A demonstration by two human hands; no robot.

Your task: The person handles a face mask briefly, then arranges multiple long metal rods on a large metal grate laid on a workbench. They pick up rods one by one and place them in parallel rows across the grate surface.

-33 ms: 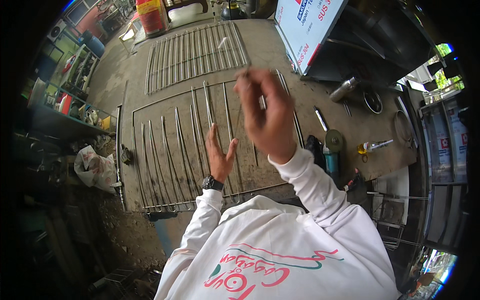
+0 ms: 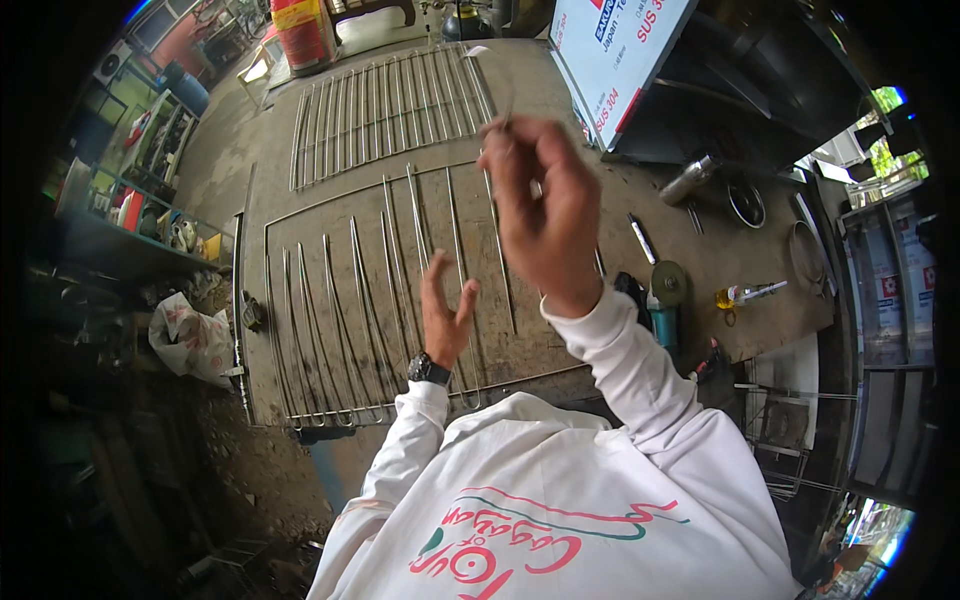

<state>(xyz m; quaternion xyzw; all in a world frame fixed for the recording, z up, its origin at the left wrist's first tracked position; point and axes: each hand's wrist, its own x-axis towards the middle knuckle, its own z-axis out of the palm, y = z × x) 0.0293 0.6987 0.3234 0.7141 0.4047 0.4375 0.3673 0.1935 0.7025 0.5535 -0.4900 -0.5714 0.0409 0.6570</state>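
My right hand (image 2: 550, 215) is raised over the workbench, its fingers pinched together. A thin, blurred, dark line rises from the fingertips; I cannot make out what it is. Lower down, my left hand (image 2: 447, 315) is open, thumb and fingers apart, just above or touching the metal rods. Beneath both hands lies a rectangular wire frame (image 2: 340, 203) of thin rod. Inside it, several thin metal rods (image 2: 362, 262) of differing lengths lie roughly side by side, some joined by bends at the near end. Part of the frame's right side is hidden behind my right hand.
Beyond lies a finished-looking wire grille (image 2: 385, 110). To the right are an angle grinder (image 2: 664, 310), a marker pen (image 2: 642, 240), a metal cylinder (image 2: 686, 178), a metal ring (image 2: 745, 203) and a yellow-tipped tool (image 2: 735, 296). A film-covered sheet-metal box (image 2: 625, 70) stands at the back right.
My right hand has moved slightly right and hides more of the frame's right side. My left hand has shifted a little right. A small white blur near the grille has moved up and right.
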